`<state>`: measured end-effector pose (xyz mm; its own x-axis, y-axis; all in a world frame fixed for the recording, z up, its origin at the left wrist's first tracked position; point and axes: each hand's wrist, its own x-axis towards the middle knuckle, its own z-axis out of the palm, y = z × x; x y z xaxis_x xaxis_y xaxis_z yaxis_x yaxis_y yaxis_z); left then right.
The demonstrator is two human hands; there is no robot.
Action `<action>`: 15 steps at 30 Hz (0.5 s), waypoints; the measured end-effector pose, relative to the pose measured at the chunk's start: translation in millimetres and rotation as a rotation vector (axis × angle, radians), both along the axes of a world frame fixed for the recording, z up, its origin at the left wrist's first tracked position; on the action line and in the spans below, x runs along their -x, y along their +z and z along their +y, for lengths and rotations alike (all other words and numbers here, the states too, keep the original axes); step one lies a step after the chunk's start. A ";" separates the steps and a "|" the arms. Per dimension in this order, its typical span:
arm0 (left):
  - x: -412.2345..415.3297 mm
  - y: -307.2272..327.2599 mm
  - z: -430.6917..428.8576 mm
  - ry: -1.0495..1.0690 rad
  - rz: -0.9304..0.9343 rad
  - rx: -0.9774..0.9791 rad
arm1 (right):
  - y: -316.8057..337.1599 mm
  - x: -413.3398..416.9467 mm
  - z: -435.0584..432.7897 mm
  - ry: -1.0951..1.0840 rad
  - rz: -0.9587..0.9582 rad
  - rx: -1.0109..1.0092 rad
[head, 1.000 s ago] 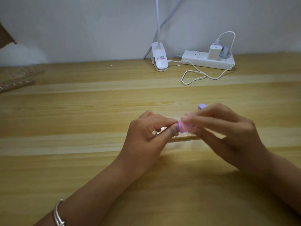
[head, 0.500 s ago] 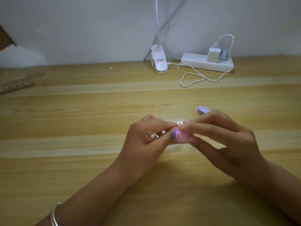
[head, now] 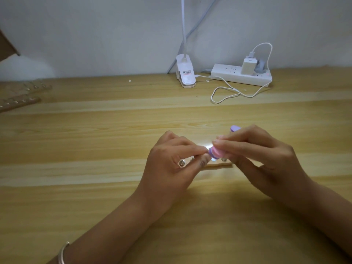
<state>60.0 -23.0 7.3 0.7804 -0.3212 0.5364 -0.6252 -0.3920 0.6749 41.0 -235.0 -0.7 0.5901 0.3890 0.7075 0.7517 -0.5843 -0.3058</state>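
Over the middle of the wooden table, my right hand [head: 261, 157] pinches a small pink and purple round piece [head: 216, 152] between thumb and fingers. My left hand [head: 175, 164] has its fingers curled, with thumb and forefinger pinched at the purple end of that piece. Small silver round studs [head: 182, 163] show under the left fingers, on a thin pale strip [head: 219, 164] lying on the table beneath both hands. A second purple piece [head: 234, 128] peeks out behind my right fingers. What exactly the left fingertips hold is hidden.
At the back stand a white clip lamp base [head: 186, 75] and a white power strip [head: 242, 75] with a charger and a looping white cable [head: 226, 94]. Wooden strips with studs [head: 19, 96] lie at the far left. A silver bangle [head: 63, 252] circles my left wrist.
Both hands stay together at the table's middle. The pink and purple piece has shifted slightly in the fingers and tilted. The view has drifted a little.
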 end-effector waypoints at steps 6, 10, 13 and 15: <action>-2.8 0.1 1.3 0.011 0.000 -0.014 | 1.9 -1.6 0.9 -0.029 -0.006 -0.004; -2.6 -0.4 1.9 0.007 -0.043 -0.041 | -1.3 5.7 12.5 0.026 -0.068 0.049; -2.6 -0.3 1.1 0.014 -0.029 -0.039 | 1.9 -0.1 4.4 -0.026 -0.035 0.009; -2.1 -0.9 0.6 0.008 -0.030 -0.051 | 0.5 1.4 5.5 -0.035 -0.033 0.008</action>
<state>62.0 -22.3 6.5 0.7670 -0.3425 0.5426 -0.6415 -0.4306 0.6349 39.6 -229.6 -0.2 0.5796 0.3740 0.7240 0.7406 -0.6124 -0.2766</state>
